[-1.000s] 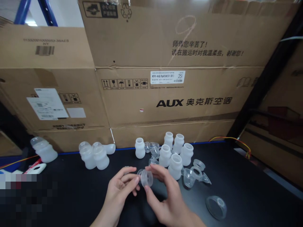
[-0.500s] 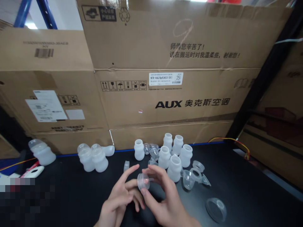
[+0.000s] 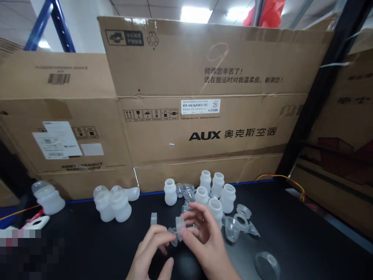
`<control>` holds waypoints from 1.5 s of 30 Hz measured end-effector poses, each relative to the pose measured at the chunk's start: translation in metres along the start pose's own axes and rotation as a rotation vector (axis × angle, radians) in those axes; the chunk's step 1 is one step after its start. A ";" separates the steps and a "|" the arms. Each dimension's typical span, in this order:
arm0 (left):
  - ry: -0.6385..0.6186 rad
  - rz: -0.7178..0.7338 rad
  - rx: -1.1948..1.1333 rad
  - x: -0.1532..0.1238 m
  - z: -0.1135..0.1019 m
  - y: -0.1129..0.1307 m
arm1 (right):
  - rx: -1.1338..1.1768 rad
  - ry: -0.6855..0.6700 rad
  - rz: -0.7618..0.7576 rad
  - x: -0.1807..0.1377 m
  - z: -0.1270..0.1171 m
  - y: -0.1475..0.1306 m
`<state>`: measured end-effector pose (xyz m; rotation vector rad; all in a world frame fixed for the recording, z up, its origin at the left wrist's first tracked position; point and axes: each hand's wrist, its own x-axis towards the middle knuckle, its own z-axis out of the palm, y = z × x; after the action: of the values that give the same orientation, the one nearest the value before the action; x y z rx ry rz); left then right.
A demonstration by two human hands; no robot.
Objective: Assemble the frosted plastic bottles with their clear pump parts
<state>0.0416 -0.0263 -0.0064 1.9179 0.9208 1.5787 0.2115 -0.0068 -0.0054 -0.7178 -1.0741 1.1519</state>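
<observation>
Both hands pinch one small clear threaded cap [image 3: 180, 224] between fingertips, just above the black bench [image 3: 87, 249]: right hand [image 3: 204, 241] at its ribbed rim, left hand [image 3: 151, 252] at a clear part under it. It looks light, stiff and slick, best held by the ribs. White bottles [image 3: 215, 190] stand close behind.

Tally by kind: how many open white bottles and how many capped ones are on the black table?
Open white bottles: 6
Capped bottles: 3
Total: 9
A fourth capped one may lie behind the pair; it is too hidden to count.
</observation>
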 end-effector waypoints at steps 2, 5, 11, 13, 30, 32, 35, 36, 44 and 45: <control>-0.006 -0.020 -0.021 0.004 0.000 0.001 | 0.004 0.009 0.007 0.002 -0.001 -0.003; 0.027 -0.082 -0.042 0.006 0.003 0.001 | 0.016 0.023 0.033 0.004 -0.002 -0.006; 0.040 -0.128 -0.074 0.006 0.002 0.006 | 0.033 -0.058 0.162 0.004 -0.005 -0.010; 0.023 -0.129 -0.059 0.008 -0.002 0.005 | 0.065 -0.068 0.192 0.003 -0.004 -0.010; -0.049 0.041 0.127 0.013 -0.012 -0.009 | 0.093 -0.163 0.196 0.003 -0.003 -0.002; -0.046 0.050 0.134 0.014 -0.012 -0.007 | 0.091 -0.203 0.203 0.001 -0.002 -0.002; -0.039 0.080 0.133 0.015 -0.011 -0.007 | 0.088 -0.289 0.249 -0.003 0.000 -0.004; -0.035 0.083 0.121 0.014 -0.011 -0.007 | 0.087 -0.299 0.258 -0.004 0.001 -0.005; -0.083 0.023 0.049 0.016 -0.015 -0.012 | 0.011 -0.391 0.306 -0.004 -0.006 -0.011; -0.106 0.041 0.055 0.017 -0.015 -0.012 | 0.004 -0.407 0.313 -0.004 -0.008 -0.011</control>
<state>0.0260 -0.0070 -0.0009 2.0490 0.8942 1.4726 0.2224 -0.0128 0.0006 -0.6796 -1.3268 1.6155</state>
